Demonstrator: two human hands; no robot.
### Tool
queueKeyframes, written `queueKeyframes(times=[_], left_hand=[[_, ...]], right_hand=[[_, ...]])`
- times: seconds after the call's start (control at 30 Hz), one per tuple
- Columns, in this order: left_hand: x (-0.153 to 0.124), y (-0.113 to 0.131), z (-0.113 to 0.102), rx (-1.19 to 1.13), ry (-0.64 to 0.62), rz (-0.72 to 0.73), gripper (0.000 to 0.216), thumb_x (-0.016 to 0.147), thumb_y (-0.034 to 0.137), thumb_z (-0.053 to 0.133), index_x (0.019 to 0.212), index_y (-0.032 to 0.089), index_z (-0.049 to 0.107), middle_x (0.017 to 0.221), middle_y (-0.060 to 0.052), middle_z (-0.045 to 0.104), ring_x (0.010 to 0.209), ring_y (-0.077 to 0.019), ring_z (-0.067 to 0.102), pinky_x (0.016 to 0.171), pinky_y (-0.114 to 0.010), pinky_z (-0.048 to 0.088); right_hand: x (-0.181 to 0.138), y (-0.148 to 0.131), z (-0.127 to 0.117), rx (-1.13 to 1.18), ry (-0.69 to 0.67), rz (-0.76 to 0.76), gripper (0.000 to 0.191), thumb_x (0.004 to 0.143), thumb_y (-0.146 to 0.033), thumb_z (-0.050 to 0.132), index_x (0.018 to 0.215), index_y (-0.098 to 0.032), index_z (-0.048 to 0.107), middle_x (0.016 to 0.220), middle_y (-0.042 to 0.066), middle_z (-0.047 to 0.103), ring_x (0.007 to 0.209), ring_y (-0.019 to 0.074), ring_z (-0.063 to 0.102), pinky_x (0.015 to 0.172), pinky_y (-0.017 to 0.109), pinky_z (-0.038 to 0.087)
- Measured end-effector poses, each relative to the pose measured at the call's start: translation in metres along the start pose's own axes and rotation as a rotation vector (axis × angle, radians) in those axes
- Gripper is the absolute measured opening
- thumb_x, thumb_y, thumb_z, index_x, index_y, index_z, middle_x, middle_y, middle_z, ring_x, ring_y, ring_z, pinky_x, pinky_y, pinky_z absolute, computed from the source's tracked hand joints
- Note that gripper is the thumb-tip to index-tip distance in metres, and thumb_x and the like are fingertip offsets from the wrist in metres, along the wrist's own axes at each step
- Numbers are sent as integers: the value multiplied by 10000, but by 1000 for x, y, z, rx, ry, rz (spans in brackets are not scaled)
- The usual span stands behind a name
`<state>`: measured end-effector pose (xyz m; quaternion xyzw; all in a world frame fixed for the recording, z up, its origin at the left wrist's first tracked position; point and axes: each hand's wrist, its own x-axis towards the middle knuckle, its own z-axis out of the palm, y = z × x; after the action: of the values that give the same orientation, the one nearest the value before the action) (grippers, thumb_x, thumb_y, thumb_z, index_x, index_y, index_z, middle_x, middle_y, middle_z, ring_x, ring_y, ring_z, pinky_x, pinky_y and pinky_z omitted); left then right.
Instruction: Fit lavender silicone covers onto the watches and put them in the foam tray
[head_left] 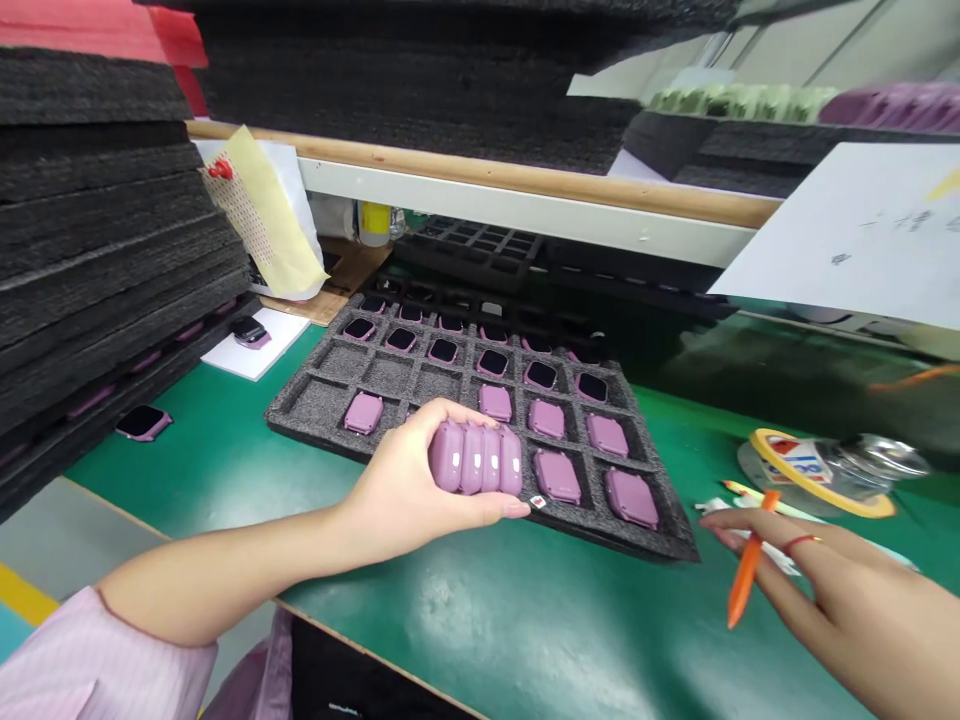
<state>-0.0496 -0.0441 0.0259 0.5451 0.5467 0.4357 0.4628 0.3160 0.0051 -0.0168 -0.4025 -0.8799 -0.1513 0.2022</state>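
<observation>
My left hand (409, 490) is closed around a row of several purple watch cases (477, 458), held side by side just above the near edge of a black foam tray (315, 400). The tray's compartments hold purple watch cases (556, 474), some back up and some with dark screens up (493, 362); a few near-left cells are empty. My right hand (825, 585) lies over the green mat at the right, fingers stretched, with an orange pen (745, 575) held between them.
Stacks of black foam trays (97, 250) rise at the left, with loose watch cases (142, 422) beside them. A tape roll (821, 470) and clear wrapping lie at the right. A shelf edge (525, 180) and a white sheet (862, 235) hang overhead.
</observation>
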Motion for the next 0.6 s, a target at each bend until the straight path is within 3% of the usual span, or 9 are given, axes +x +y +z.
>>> queueKeyframes(times=[0.07, 0.17, 0.3, 0.4, 0.53, 0.6], left_hand=[[1, 0, 0, 19, -10, 0, 566, 582, 384, 925, 1032, 233, 617, 1064, -26, 719, 949, -224, 677, 894, -374, 532], [4, -3, 2, 67, -27, -12, 545, 594, 372, 910, 1028, 229, 615, 1073, -30, 725, 943, -230, 691, 879, -379, 548], [10, -8, 4, 178, -61, -24, 483, 633, 363, 870, 1023, 226, 620, 1119, -44, 727, 1001, -262, 701, 891, -403, 562], [14, -11, 5, 260, -71, -36, 505, 637, 428, 860, 1039, 234, 625, 1133, -54, 729, 1020, -295, 700, 907, -442, 562], [16, -13, 6, 338, -92, -10, 505, 667, 485, 838, 1053, 239, 624, 1169, -71, 726, 1095, -330, 679, 952, -471, 545], [16, -13, 6, 351, -99, -13, 516, 677, 500, 829, 1071, 240, 621, 1207, -85, 720, 1128, -348, 669, 927, -473, 557]], right_hand=[[-5, 1, 5, 121, -28, -35, 141, 952, -411, 540, 906, -360, 663, 724, 41, 781, 574, 261, 752, 449, 356, 575], [-10, 0, 2, 226, -71, 57, 123, 908, -313, 595, 901, -362, 707, 803, 24, 807, 637, 260, 776, 521, 344, 598], [-16, 5, -24, 43, -38, 369, 228, 946, -266, 532, 1034, -304, 738, 904, 72, 814, 706, 289, 776, 555, 368, 548], [-18, 12, -40, -74, -46, 581, 246, 957, -303, 528, 1019, -234, 755, 870, 119, 806, 696, 299, 756, 555, 363, 499], [-13, 14, -25, -16, -135, 671, 246, 919, -342, 572, 960, -210, 776, 872, 88, 814, 678, 267, 747, 613, 348, 528], [-9, 13, -10, 43, -163, 666, 237, 883, -368, 623, 973, -208, 773, 964, 81, 817, 768, 265, 760, 687, 351, 559]])
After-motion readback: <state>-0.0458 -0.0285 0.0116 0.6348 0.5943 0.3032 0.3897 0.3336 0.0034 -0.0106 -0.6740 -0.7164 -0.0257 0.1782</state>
